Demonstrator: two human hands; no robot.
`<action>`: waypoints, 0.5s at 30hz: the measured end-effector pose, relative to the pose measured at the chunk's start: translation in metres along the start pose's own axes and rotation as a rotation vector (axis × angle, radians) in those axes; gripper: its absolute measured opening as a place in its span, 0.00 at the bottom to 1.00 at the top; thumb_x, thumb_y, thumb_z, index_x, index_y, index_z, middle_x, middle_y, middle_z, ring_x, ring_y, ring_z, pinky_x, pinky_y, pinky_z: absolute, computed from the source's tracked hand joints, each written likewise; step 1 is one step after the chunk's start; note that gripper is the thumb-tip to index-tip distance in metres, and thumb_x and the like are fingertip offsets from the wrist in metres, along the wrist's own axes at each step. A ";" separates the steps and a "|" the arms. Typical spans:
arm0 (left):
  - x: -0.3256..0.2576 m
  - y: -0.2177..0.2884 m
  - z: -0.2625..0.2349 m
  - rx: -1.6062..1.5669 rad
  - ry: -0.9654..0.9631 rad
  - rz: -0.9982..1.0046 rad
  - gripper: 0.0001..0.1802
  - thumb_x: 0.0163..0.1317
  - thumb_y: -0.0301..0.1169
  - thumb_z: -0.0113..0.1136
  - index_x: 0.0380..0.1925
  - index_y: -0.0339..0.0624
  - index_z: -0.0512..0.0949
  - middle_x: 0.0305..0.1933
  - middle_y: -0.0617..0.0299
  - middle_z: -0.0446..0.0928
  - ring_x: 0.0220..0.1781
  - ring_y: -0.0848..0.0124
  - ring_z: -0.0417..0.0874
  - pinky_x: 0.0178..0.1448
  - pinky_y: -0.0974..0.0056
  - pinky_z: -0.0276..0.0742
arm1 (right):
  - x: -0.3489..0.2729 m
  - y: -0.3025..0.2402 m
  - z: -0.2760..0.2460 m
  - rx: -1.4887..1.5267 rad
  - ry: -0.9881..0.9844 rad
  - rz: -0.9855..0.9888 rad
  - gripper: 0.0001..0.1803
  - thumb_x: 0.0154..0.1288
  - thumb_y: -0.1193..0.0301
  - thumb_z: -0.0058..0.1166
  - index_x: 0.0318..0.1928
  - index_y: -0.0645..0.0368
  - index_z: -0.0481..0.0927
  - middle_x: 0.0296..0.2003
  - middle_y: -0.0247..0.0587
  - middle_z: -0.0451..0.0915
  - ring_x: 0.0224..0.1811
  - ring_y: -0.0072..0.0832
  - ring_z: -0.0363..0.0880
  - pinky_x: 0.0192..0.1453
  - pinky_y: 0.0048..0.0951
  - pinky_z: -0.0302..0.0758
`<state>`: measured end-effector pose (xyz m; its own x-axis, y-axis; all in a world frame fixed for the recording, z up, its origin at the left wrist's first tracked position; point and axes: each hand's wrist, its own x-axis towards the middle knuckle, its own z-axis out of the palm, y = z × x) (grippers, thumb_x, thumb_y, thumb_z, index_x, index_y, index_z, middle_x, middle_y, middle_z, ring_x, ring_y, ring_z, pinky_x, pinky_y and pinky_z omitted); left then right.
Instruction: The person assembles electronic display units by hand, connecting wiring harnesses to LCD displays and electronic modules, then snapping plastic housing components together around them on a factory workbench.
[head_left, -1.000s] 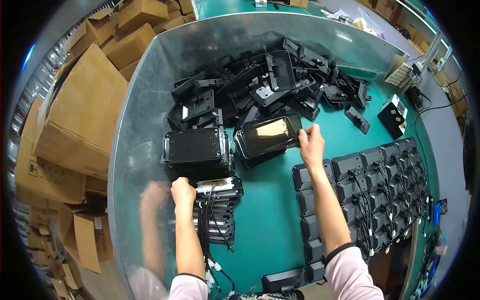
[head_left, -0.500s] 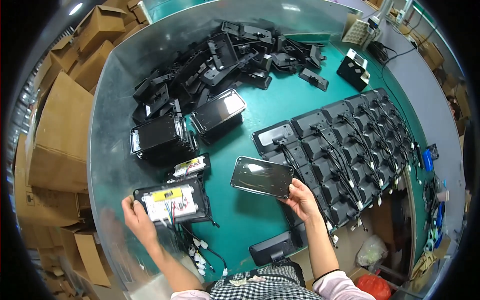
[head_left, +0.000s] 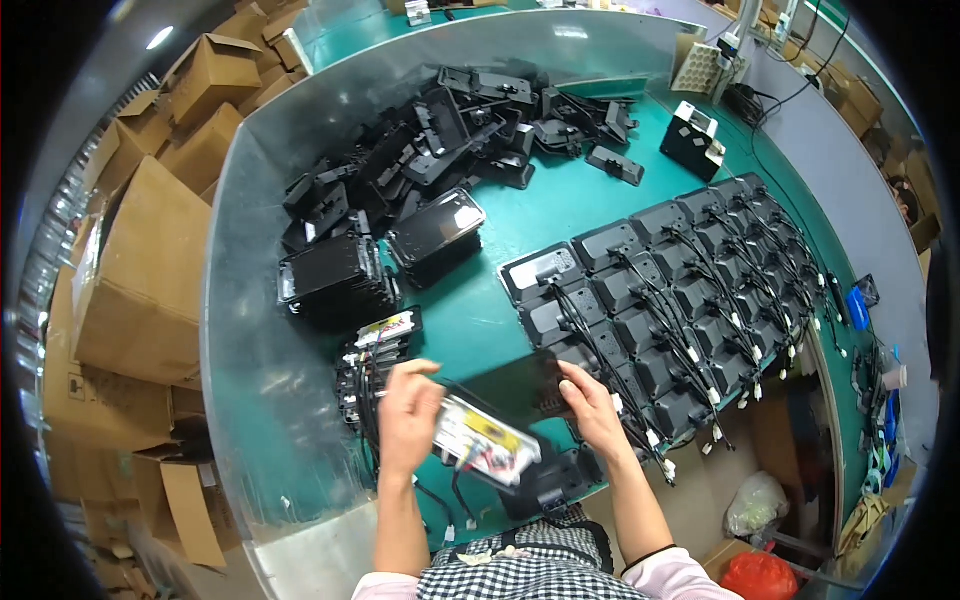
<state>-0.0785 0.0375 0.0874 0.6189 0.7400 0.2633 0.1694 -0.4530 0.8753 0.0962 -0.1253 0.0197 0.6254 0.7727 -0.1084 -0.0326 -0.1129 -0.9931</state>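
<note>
Bright overhead light; glare on the metal wall; strong fisheye bending, black corners; hands slightly blurred.

Cardboard boxes beside green table

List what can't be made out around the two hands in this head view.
- Left hand: its palm side and grip on the open black module are hidden by its own back.
- Black cover plate: the edge under the right hand is covered by fingers.
- Module wiring: too small to trace.
- Checked apron: cut off by the lower edge.
</note>
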 end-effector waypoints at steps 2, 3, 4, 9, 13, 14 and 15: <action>0.008 0.012 0.005 0.306 -0.267 0.384 0.10 0.54 0.31 0.58 0.23 0.34 0.74 0.56 0.52 0.69 0.47 0.60 0.75 0.48 0.61 0.72 | 0.002 -0.028 0.006 -0.178 -0.120 -0.125 0.15 0.65 0.70 0.46 0.50 0.61 0.74 0.35 0.44 0.80 0.32 0.27 0.78 0.38 0.26 0.73; 0.006 0.017 0.014 0.278 -0.357 0.425 0.10 0.54 0.32 0.58 0.24 0.34 0.74 0.58 0.52 0.67 0.49 0.58 0.74 0.51 0.58 0.71 | 0.006 -0.039 0.009 -0.213 -0.190 -0.124 0.13 0.65 0.69 0.47 0.48 0.61 0.74 0.32 0.44 0.80 0.30 0.26 0.78 0.36 0.26 0.73; 0.004 0.021 0.020 0.256 -0.445 0.463 0.11 0.54 0.33 0.58 0.24 0.35 0.74 0.60 0.51 0.65 0.52 0.57 0.74 0.53 0.56 0.71 | 0.010 -0.048 0.016 -0.246 -0.265 -0.128 0.12 0.64 0.69 0.48 0.45 0.62 0.75 0.29 0.44 0.80 0.28 0.26 0.78 0.34 0.27 0.73; -0.003 0.014 0.021 0.060 -0.278 0.177 0.10 0.56 0.32 0.58 0.28 0.35 0.74 0.49 0.51 0.74 0.37 0.62 0.79 0.41 0.61 0.74 | 0.024 -0.052 0.030 0.244 -0.359 0.196 0.19 0.65 0.59 0.48 0.45 0.63 0.73 0.35 0.42 0.80 0.33 0.24 0.78 0.37 0.25 0.74; 0.003 -0.005 -0.008 -0.017 0.253 -0.222 0.12 0.64 0.33 0.51 0.29 0.35 0.73 0.28 0.62 0.74 0.31 0.77 0.71 0.34 0.70 0.69 | 0.016 -0.061 0.027 0.705 -0.398 0.185 0.34 0.64 0.50 0.46 0.60 0.60 0.59 0.49 0.48 0.74 0.47 0.31 0.77 0.49 0.29 0.75; 0.005 -0.015 -0.016 -0.007 0.356 -0.286 0.12 0.66 0.33 0.49 0.30 0.35 0.73 0.27 0.65 0.72 0.31 0.79 0.69 0.34 0.71 0.67 | 0.011 -0.058 0.032 0.732 -0.400 0.148 0.35 0.64 0.51 0.48 0.62 0.60 0.56 0.50 0.47 0.73 0.48 0.30 0.76 0.49 0.30 0.76; 0.008 -0.024 -0.022 0.005 0.434 -0.200 0.11 0.67 0.33 0.48 0.32 0.35 0.72 0.27 0.66 0.71 0.30 0.80 0.68 0.34 0.72 0.66 | 0.005 -0.059 0.038 0.673 -0.400 0.152 0.36 0.64 0.56 0.50 0.65 0.59 0.52 0.53 0.45 0.70 0.51 0.30 0.74 0.50 0.31 0.76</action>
<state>-0.0943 0.0652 0.0774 0.1967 0.9517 0.2359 0.2570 -0.2822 0.9243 0.0722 -0.0910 0.0762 0.2535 0.9591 -0.1261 -0.6385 0.0679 -0.7666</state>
